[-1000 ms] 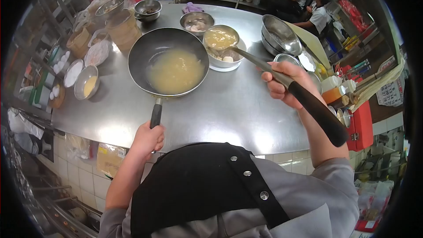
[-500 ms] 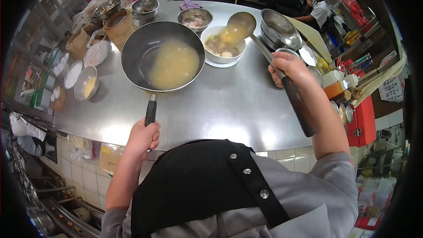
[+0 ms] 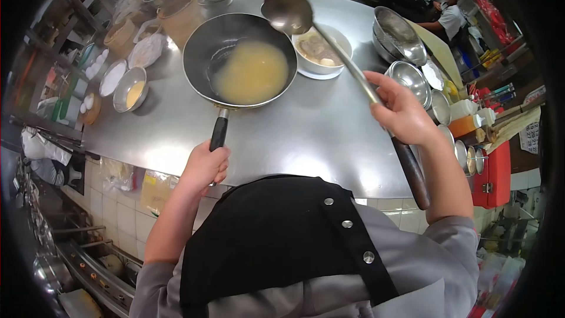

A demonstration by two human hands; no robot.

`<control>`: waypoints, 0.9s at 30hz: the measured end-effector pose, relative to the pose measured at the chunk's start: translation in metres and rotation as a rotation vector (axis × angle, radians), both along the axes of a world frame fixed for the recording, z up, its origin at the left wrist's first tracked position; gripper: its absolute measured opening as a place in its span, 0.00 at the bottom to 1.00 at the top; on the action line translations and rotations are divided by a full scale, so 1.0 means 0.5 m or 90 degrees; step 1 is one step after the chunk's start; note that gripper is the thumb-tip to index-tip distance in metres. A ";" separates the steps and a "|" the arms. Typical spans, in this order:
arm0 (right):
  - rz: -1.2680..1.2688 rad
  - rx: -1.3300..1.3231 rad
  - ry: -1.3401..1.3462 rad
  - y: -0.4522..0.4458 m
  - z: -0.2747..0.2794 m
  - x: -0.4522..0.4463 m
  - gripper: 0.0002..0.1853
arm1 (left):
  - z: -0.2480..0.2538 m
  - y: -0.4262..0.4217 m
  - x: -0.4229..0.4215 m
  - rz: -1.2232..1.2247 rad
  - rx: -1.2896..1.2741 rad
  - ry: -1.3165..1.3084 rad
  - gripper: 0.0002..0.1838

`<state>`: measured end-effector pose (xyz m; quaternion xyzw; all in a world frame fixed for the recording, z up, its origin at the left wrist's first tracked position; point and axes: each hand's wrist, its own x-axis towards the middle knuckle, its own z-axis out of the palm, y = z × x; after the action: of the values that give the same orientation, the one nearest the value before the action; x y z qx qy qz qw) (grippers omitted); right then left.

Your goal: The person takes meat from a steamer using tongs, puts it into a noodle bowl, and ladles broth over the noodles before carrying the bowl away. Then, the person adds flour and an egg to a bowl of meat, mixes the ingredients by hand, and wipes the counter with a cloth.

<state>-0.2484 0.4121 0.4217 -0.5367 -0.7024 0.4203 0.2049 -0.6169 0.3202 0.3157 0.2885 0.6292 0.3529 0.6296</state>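
My left hand [image 3: 205, 165] is wrapped around the black handle of a frying pan [image 3: 200, 56], which holds cloudy yellow broth [image 3: 250, 73]. In my right hand [image 3: 403, 109] is a long-handled metal ladle [image 3: 288, 13], gripped on its shaft above the dark grip. The ladle's bowl hangs over the pan's upper right rim and hides the left edge of a white bowl [image 3: 343, 38]. Broth and pale pieces of food show inside that bowl. Under it lies a white plate [image 3: 321, 75].
A small metal bowl of yellow liquid [image 3: 130, 89] stands left of the pan, near a bamboo steamer [image 3: 179, 19]. Metal strainers [image 3: 400, 32] and squeeze bottles [image 3: 465, 122] line the right side of the steel table [image 3: 329, 135]. Two people sit beyond the far right edge.
The ladle has moved left from above the white bowl to the pan's rim, and no broth shows pouring from it now. My right-hand fingers have loosened somewhat. The whole view has shifted.
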 end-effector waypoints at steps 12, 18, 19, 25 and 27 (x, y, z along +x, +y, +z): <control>-0.042 -0.443 0.359 -0.037 -0.017 -0.086 0.27 | -0.018 -0.006 -0.007 0.011 0.005 0.010 0.06; -0.079 -0.481 0.512 -0.057 -0.008 -0.096 0.18 | -0.015 -0.002 0.001 0.001 -0.015 0.005 0.06; -0.074 -0.484 0.528 -0.058 -0.003 -0.093 0.19 | -0.020 0.000 0.002 0.002 -0.016 -0.005 0.06; -0.050 -0.438 0.582 -0.041 0.032 -0.051 0.20 | -0.021 0.009 -0.001 -0.001 -0.005 0.009 0.06; -0.065 -0.388 0.566 -0.032 0.047 -0.034 0.20 | -0.020 0.010 -0.001 -0.001 -0.003 0.011 0.06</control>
<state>-0.2655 0.3961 0.4453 -0.3753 -0.3672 0.7813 0.3376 -0.6175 0.3251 0.3059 0.2907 0.6353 0.3480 0.6251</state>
